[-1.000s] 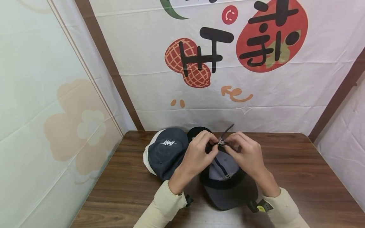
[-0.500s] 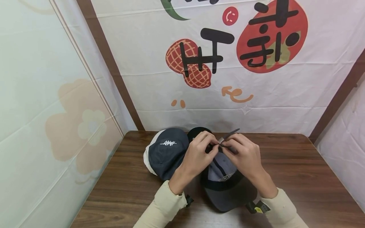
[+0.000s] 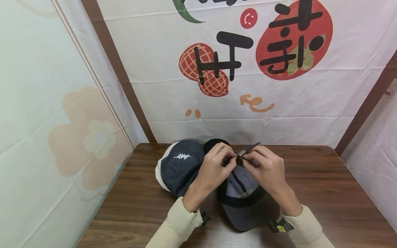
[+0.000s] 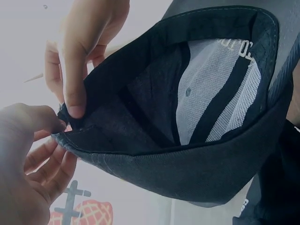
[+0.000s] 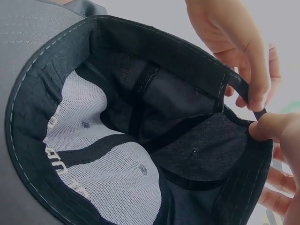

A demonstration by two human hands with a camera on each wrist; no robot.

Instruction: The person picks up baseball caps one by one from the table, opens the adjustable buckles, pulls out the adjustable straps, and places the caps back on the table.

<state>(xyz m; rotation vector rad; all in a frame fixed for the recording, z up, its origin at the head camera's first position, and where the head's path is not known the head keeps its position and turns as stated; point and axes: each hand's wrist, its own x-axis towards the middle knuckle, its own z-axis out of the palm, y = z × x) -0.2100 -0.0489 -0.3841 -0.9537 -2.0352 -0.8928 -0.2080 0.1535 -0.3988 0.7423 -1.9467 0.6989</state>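
Note:
A dark grey baseball cap [image 3: 248, 215] lies with its opening up and its brim towards me. White mesh lining [image 5: 131, 183] shows inside. My left hand [image 3: 215, 167] pinches the cap's back edge; in the right wrist view this left hand [image 5: 281, 140] comes in from the right side. Fingers of my right hand [image 3: 268, 168] pinch the back strap [image 5: 241, 86] close beside it. A small metal buckle [image 3: 241, 152] sits between the hands, with the loose strap end [image 3: 255, 146] pointing up and right. Fingertips partly hide the buckle.
Left of my hands lie a navy cap [image 3: 183, 165] with white lettering, a white cap [image 3: 159, 172] under it, and a black cap [image 3: 214, 142] behind. They stand on a brown wooden table [image 3: 328, 193]. A printed white cloth [image 3: 173, 100] hangs along its back edge.
The loose strap end has swung from nearly upright down to the right, and the buckle has turned. Both hands stay almost in place; the right fingers have shifted slightly.

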